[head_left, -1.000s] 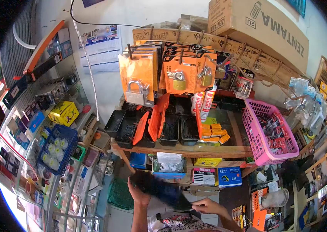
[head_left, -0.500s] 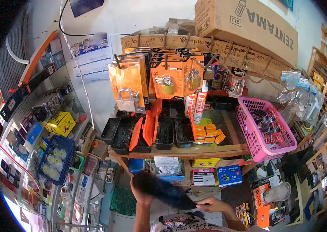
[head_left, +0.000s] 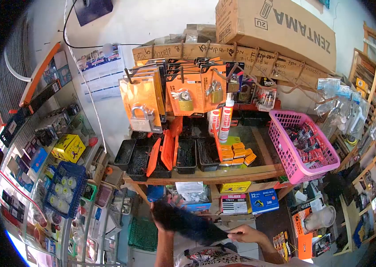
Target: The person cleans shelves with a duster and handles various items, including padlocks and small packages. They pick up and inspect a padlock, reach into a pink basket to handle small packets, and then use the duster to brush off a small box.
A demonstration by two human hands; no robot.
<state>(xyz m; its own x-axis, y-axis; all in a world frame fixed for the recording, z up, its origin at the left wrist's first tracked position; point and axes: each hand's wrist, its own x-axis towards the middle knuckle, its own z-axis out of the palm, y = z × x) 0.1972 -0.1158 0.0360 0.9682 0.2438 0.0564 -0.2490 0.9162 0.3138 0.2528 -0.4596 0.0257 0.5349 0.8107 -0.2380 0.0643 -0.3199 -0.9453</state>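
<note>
A black feather duster [head_left: 187, 222] lies across both my hands, low in the head view. My left hand [head_left: 163, 212] cups its bushy far end, fingers spread around the bristles. My right hand [head_left: 244, 233] grips the thin handle end near my chest. The duster hangs in front of the lower shelf, just below the wooden shelf board [head_left: 223, 174].
Black and orange trays of nails [head_left: 174, 153], small orange boxes [head_left: 237, 153] and a pink basket [head_left: 305, 149] sit on the shelf. Carded padlocks [head_left: 183, 95] hang above, under a large cardboard box [head_left: 281, 31]. A glass display case [head_left: 59, 178] stands left; boxed goods fill the lower shelf.
The view has shifted so the shelf appears further left and lower. My left hand has opened its fingers around the duster's bushy end; the duster stays in both hands.
</note>
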